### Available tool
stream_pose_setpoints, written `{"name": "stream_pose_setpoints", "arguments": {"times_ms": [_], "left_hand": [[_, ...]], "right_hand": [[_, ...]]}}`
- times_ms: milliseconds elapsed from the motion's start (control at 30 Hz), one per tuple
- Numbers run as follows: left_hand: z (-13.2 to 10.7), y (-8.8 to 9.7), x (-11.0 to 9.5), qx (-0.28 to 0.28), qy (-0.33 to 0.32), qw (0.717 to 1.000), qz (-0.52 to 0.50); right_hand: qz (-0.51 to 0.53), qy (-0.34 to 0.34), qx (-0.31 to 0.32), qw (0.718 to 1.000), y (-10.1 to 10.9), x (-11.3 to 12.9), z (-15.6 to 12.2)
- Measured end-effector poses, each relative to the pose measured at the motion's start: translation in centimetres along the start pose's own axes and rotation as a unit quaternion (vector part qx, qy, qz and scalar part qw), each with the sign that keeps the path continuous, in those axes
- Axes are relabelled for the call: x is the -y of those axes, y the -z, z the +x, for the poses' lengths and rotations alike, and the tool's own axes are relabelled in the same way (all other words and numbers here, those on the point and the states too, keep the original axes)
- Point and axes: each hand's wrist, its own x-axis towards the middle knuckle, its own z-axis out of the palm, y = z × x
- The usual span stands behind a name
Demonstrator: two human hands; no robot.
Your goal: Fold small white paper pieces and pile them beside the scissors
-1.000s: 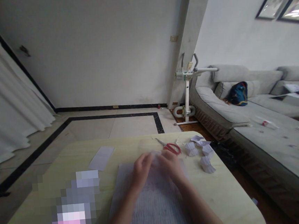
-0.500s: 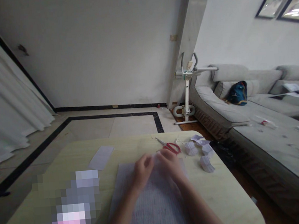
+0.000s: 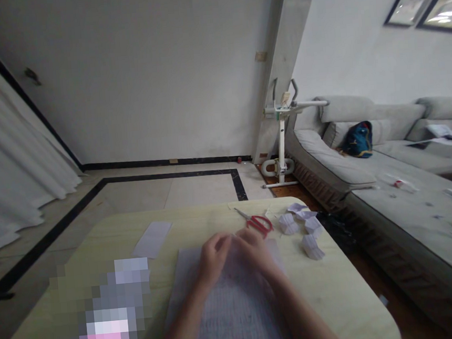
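Fingers [image 3: 219, 239] have drawn closer together (slightly blurred) near the sheet [image 3: 233, 316]

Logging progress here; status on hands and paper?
Left hand, right hand close together, grip unclear. Paper sheet beneath. Red-handled scissors just beyond right hand; paper pieces farther right.

A small pale piece of paper [image 3: 233, 236] sits pinched between the left hand [image 3: 213, 254] and right hand [image 3: 253, 247], mostly hidden, its shape too blurred to tell. Beneath lies a large whitish sheet [image 3: 237, 316], flat on the table [image 3: 332, 297], covered with rows of dark marks, its far corners showing left and right.
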Motion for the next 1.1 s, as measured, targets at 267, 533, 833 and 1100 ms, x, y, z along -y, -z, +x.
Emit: {"name": "stream_pose_setpoints", "arguments": {"times_ms": [267, 533, 833, 1100], "left_hand": [[-0.2, -0.3, -0.3, 0.035, 0.029, 0.999, -0.025], [-0.2, -0.2, 0.3, 0.061, 0.027, 0.998, -0.020], [-0.4, -0.6, 0.4, 0.107, 0.076, 0.987, -0.096], [-0.5, -0.4, 0.0, -0.012, -0.098, 0.990, 0.105]], "right_hand": [[0.027, -0.017, -0.051, 0.998, 0.4, -0.4, 0.2], [0.014, 0.008, -0.039, 0.999, 0.3, -0.2, 0.1], [0.029, -0.002, -0.064, 0.998, 0.4, -0.7, 0.1], [-0.025, 0.040, -0.120, 0.992, 0.4, -0.4, 0.0]]}}
